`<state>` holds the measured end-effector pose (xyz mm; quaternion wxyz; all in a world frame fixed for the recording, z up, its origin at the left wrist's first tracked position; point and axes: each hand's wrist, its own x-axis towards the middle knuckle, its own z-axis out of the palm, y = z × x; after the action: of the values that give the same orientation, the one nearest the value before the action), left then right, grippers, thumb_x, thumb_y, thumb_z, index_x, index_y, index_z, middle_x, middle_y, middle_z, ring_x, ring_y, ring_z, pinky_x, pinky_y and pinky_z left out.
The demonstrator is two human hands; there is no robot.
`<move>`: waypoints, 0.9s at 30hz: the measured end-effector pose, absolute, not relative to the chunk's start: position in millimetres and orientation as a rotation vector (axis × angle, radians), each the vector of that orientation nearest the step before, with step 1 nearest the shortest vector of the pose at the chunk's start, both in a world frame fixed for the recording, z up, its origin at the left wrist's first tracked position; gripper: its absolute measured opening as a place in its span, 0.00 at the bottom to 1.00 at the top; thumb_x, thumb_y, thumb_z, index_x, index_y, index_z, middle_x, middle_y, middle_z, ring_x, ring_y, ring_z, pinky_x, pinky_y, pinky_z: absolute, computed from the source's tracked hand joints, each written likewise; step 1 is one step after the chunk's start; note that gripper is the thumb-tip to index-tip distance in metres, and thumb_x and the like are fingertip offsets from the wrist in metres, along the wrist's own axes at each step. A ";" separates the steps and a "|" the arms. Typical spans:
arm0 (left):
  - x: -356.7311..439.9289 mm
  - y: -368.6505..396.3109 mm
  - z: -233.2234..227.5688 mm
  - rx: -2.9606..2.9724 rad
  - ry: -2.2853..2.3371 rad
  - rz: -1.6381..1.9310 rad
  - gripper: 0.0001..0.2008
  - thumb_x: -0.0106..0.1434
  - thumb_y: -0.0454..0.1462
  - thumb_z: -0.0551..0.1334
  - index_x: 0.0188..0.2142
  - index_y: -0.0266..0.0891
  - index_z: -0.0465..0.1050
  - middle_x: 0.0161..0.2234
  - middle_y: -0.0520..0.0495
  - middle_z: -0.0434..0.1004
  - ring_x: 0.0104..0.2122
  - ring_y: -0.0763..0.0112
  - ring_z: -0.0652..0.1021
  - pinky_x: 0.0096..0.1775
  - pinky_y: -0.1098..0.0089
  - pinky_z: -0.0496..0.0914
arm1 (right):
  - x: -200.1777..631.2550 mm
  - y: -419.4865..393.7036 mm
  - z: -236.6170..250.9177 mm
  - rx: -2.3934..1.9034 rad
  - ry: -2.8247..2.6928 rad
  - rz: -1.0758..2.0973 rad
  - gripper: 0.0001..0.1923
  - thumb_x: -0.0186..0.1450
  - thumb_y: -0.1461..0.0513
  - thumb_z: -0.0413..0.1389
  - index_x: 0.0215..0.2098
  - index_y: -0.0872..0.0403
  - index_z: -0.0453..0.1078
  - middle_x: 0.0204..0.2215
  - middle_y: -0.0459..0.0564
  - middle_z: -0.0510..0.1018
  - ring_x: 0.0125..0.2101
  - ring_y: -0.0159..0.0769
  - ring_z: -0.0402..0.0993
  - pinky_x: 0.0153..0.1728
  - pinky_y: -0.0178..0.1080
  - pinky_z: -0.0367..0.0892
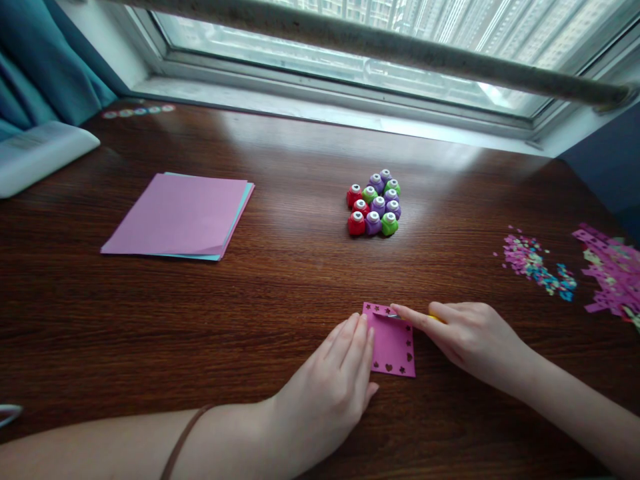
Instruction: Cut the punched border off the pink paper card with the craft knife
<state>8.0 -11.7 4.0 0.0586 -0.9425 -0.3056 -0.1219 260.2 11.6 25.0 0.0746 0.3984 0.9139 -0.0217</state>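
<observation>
Both hands (395, 353) on pink card (393, 343)

Big brown wood table (280, 280) under the window. On it, left side: a stack of paper (180, 215), pink on top, blue under. Far left: a white book (37, 157) at the edge. Middle, near the back: little punches (374, 203) in a bunch, red, purple & green, all touching. Right side: a heap of confetti (537, 261), & next to it pink scraps (613, 270) w/ holes. Front, middle: a small pink card (393, 341), flat on the wood, w/ cut-out shapes along its edges.
</observation>
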 end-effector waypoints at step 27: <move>8.7 -11.4 4.5 -2.862 -0.923 -0.339 0.22 0.63 0.39 0.53 0.50 0.22 0.66 0.52 0.31 0.67 0.52 0.51 0.69 0.53 0.62 0.65 | 286.0 1.3 28.9 1.190 2.731 -0.045 0.29 0.67 0.66 0.45 0.64 0.46 0.42 0.24 0.42 0.65 0.22 0.28 0.66 0.24 0.35 0.58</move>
<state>8.7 -11.4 4.5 0.0576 -0.9442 -0.3046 -0.1117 286.0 1.3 28.9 0.0810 0.3982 0.9136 -0.0150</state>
